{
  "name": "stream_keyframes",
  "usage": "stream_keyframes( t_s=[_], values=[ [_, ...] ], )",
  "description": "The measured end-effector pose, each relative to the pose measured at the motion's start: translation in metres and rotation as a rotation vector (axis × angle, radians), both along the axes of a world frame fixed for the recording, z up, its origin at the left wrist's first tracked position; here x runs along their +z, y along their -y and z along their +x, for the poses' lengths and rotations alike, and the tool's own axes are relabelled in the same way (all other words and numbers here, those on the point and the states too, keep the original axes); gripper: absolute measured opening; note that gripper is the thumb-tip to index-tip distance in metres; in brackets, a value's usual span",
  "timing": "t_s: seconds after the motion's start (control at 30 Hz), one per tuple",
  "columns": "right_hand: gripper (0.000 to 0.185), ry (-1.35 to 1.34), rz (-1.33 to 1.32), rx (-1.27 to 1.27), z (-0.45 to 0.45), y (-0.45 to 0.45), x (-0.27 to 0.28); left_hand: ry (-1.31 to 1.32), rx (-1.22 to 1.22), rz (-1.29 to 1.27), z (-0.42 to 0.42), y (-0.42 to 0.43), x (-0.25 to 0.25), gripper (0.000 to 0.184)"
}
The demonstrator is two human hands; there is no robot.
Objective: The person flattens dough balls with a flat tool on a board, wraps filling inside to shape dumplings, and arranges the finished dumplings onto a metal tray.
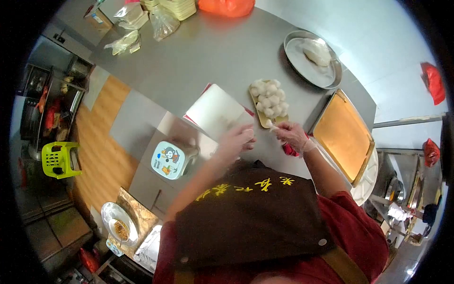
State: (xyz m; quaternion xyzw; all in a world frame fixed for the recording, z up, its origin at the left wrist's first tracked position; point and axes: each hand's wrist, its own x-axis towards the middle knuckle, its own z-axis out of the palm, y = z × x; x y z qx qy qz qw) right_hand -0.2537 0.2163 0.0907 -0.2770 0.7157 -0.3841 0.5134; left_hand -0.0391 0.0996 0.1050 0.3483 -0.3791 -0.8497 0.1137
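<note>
White round balls (270,98) sit heaped on a small yellowish tray (268,124) in the middle of the metal table. My right hand (292,134), in a clear plastic glove, pinches a small white piece (270,124) at the near end of that tray. Left of it, my left hand (239,141) is blurred, with its fingers curled; what they hold, if anything, is too smeared to name. Close beyond my left hand lies a stack of white sheets (216,110) with red edges. Something red (290,150) shows beneath my right hand.
A round metal pan (303,78) with a whitish lump (317,53) stands at the back right. A rectangular tray (344,134) lies to the right. Plastic bags (164,23) and an orange bag (226,6) sit at the far edge. A lidded box (168,160) is at left.
</note>
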Motion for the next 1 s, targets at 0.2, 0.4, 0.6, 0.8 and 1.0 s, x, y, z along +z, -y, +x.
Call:
stream_keyframes(
  t_s=[0.2,0.4,0.6,0.8,1.0],
  values=[
    [0.029,-0.106,-0.219,0.257,0.035,0.007,0.013,0.067,-0.09,-0.341,-0.022,-0.004,0.013,0.039],
    [0.032,-0.216,-0.339,0.118,0.049,0.012,-0.013,0.042,-0.043,-0.334,-0.021,-0.003,0.009,0.034],
    [0.027,-0.591,-0.499,0.171,0.061,0.014,-0.001,-0.015,0.006,-0.225,-0.019,-0.006,0.002,0.029],
    [0.022,-0.417,-0.296,0.275,0.051,0.021,0.015,0.051,-0.016,-0.241,-0.02,-0.005,0.009,0.024],
    [0.019,-0.939,-0.18,0.215,0.017,0.014,-0.013,0.021,0.002,-0.184,-0.011,-0.001,0.002,0.02]
  ],
)
